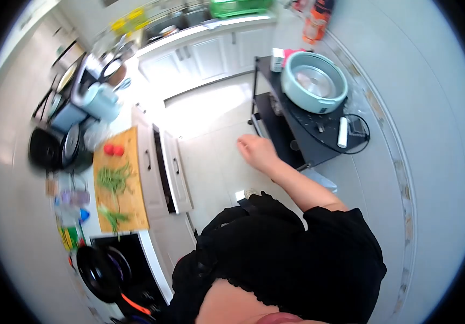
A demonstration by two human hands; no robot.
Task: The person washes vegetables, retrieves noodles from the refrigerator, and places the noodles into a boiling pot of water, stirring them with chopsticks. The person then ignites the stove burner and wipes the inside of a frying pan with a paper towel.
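Observation:
My right hand point(256, 153) hangs in the air over the pale floor, left of a black trolley point(319, 143). Its fingers are curled together, and nothing shows in them. A mint-green round cooker base point(314, 81) with a metal inside stands on the trolley's top shelf. Beside it lie a white stick-shaped object point(342, 133) and a black cord point(336, 148). My left hand is out of sight. On the left counter, a wooden board point(141, 186) carries two tomatoes point(114, 150), green beans point(114, 178) and cut green stalks point(114, 217).
A drawer point(174, 171) juts out below the counter at left. Further along stand a black frying pan point(100, 272) on the hob, a light-blue kettle point(101, 101) and a dark rice cooker point(75, 154). A sink point(197, 16) and a green rack point(238, 7) are at the back.

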